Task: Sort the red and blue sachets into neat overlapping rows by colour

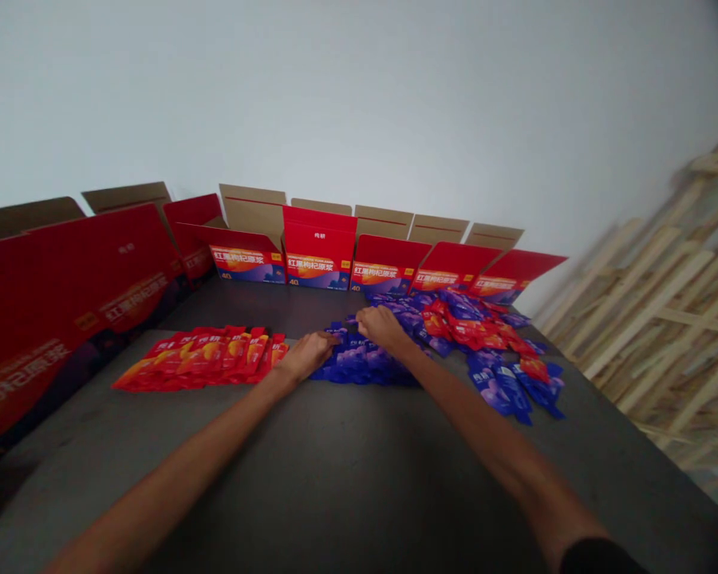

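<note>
My left hand is closed at the left end of a row of blue pouches, its fingers on a blue pouch's upper edge. Over the back edge of the same row, my right hand is also closed, its fingertips pinched on a blue pouch top. To the left lies an overlapping row of red pouches. A loose heap of mixed blue and red pouches spreads to the right of my right hand.
Several open red cartons line the back of the dark table. Larger red cartons stand along the left side. Wooden pallets lean against the wall at the right, beyond the table edge.
</note>
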A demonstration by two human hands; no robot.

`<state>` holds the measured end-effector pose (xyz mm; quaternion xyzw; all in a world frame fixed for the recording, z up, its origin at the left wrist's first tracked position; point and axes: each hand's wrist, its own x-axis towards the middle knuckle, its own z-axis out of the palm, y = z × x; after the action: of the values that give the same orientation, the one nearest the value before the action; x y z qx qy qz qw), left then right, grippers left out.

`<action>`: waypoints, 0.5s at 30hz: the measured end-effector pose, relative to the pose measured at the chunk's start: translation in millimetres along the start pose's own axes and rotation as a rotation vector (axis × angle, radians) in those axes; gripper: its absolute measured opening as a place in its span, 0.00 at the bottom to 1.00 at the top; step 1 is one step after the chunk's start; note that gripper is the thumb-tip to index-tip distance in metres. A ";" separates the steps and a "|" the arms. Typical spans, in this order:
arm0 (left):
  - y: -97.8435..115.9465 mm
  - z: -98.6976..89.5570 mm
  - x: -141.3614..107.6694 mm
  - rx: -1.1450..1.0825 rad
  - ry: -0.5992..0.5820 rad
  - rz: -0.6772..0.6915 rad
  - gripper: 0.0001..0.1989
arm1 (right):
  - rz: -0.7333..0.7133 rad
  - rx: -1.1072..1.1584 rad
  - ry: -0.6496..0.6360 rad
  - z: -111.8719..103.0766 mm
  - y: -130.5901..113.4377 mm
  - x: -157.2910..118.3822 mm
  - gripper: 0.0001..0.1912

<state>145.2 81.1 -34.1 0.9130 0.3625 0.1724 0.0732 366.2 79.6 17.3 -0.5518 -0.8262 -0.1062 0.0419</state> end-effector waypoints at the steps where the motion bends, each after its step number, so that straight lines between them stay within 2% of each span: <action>1: 2.1 -1.2 -5.3 0.003 -0.001 0.008 0.16 | -0.012 0.003 0.009 -2.2 -1.0 -5.8 0.13; 8: 23.2 -3.6 -36.8 -0.019 0.002 0.102 0.17 | -0.095 0.026 0.043 -11.7 -13.1 -42.9 0.09; 15: 32.8 1.4 -45.6 -0.035 0.045 0.127 0.17 | -0.157 0.003 0.021 -9.3 -21.3 -59.2 0.07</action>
<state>135.7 25.9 -38.9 0.9286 0.3025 0.2034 0.0700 369.0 16.3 12.6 -0.4843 -0.8665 -0.1134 0.0429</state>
